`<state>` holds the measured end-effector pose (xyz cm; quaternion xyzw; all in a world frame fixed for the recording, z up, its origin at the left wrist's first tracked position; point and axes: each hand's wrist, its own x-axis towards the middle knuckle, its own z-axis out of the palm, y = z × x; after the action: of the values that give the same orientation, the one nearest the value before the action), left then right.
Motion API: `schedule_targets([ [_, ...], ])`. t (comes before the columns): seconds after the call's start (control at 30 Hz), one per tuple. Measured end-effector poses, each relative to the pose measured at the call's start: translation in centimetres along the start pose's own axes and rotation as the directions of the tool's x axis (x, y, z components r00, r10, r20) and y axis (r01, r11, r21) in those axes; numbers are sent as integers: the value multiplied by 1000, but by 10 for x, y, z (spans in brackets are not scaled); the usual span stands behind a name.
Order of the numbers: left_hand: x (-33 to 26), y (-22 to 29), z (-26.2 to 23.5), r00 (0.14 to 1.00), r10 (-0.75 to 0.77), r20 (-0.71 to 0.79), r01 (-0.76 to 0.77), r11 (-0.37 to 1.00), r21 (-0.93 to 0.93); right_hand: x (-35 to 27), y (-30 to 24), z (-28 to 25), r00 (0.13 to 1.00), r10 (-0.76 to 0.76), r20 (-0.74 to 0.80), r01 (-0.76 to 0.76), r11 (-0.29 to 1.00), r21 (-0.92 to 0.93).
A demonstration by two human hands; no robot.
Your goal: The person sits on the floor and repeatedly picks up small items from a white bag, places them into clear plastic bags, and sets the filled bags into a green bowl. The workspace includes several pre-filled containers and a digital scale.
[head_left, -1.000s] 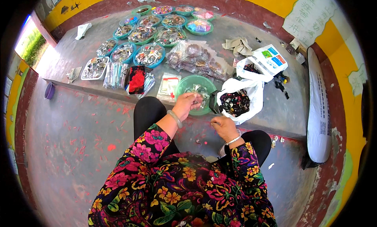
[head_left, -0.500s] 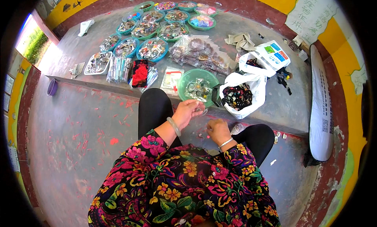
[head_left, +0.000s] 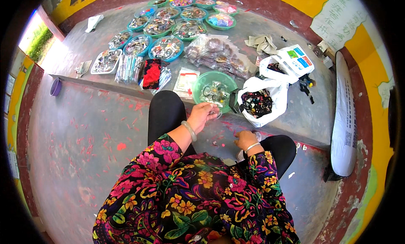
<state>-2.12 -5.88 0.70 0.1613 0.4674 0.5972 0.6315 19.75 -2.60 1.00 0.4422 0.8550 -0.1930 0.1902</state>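
Observation:
My left hand (head_left: 203,116), with a pale bangle at its wrist, is closed in a pinch at the near rim of a green basin (head_left: 198,85). A small clear loop (head_left: 216,115), perhaps cord or plastic, shows at its fingertips. Small clear bags of dark trinkets (head_left: 216,93) lie in the basin. My right hand (head_left: 245,140), wearing a thin silver bracelet, is above my right knee with its fingers curled together. What it grips, if anything, is too small to make out. Beyond it stands a white plastic bag (head_left: 278,101) full of dark, multicoloured beaded pieces (head_left: 257,103).
Several basins of packed trinkets (head_left: 166,49) cover the back of the raised platform. Clear bags of brown beads (head_left: 217,54), a red-and-black pouch (head_left: 151,74) and flat packets (head_left: 185,82) lie nearer. Another white bag (head_left: 300,62) stands at right. A long wrapped board (head_left: 344,117) leans by the wall.
My right hand has moved right, away from my left hand. My left hand keeps its pinch on the clear loop near the basin. The view has shifted slightly.

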Motion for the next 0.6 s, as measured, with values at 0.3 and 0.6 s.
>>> schedule_targets([
  [0.3, 0, 0, 1, 1000, -13, 11, 13, 1000, -15, 17, 13, 4, 975, -155, -157, 198, 306, 931],
  [0.6, -2, 2, 4, 1000, -12, 15, 13, 1000, -9, 36, 15, 39, 958, -70, -279, 220, 803, 553],
])
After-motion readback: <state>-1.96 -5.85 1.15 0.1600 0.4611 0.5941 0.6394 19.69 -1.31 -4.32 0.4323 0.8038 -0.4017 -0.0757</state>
